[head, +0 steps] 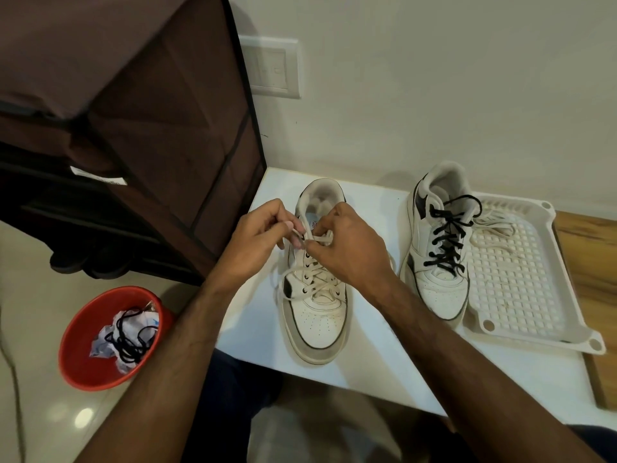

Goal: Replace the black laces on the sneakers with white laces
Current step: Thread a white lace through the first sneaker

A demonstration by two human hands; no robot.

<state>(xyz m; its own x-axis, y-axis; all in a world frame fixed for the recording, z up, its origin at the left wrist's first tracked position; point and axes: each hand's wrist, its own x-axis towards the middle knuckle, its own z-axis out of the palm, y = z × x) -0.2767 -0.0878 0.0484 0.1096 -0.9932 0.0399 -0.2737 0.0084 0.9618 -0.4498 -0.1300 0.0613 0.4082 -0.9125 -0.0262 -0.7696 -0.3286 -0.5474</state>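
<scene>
White-laced sneaker sits beside black-laced sneaker; removed black lace lies binned.

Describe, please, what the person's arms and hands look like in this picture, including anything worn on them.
Both arms are bare from wherever they enter the picture down to the wrists: no sleeves show. The left hand and the right hand wear no gloves, and no rings, watch or bracelets are visible. The fingernails that show on the left hand are short and unpainted.

Views: I have one, head-worn, wide-angle.
Facing: forward and steeply down over the desk.
Range: close, both hands central.
Overlap: none.
</scene>
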